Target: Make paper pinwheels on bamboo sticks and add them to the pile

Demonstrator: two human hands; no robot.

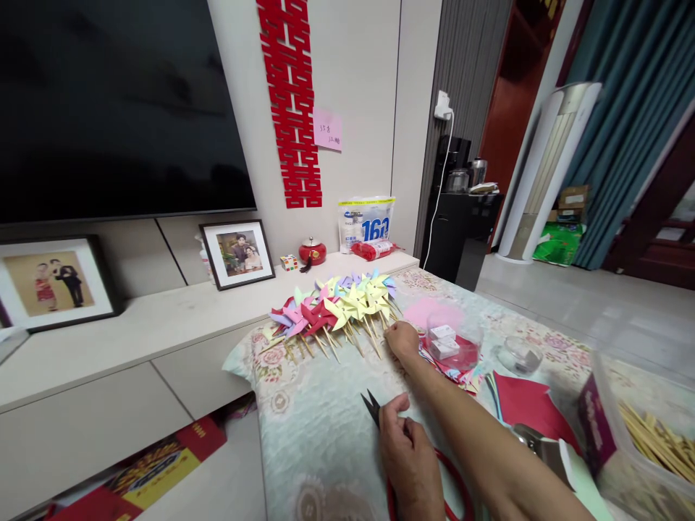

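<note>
Left hand [405, 445] low in the view, fingers [392, 414] curled and pressed around red-handled scissors [374, 409]; the dark blades poke out past the fingertips toward the pinwheels, and a red handle loop curves out beside the wrist. Right hand [402, 340] stretched forward across the left, fingers folded under and out of sight, so cannot tell whether they pinch anything; knuckles sit just at the near edge of the pinwheel row [337, 307], touching or almost touching the wooden sticks. Pinwheels lie fanned on the floral-clothed tabletop [320, 427]: red, pink, lilac, pale green, yellow, blue; they overlap too much for a count, well over a dozen. Just right of the right hand, one clear tub [453, 340] with two small white boxes inside, standing on pink and red paper. One small glass dish [520, 356] beyond it. Red paper sheets [529, 405] nearer, and a clear box of wooden sticks [651, 438] at the far right. On the shelf behind: white bag [365, 223] with large "160", smaller print unreadable; pink note [327, 129], handwriting illegible; two framed photos [237, 253].
</note>
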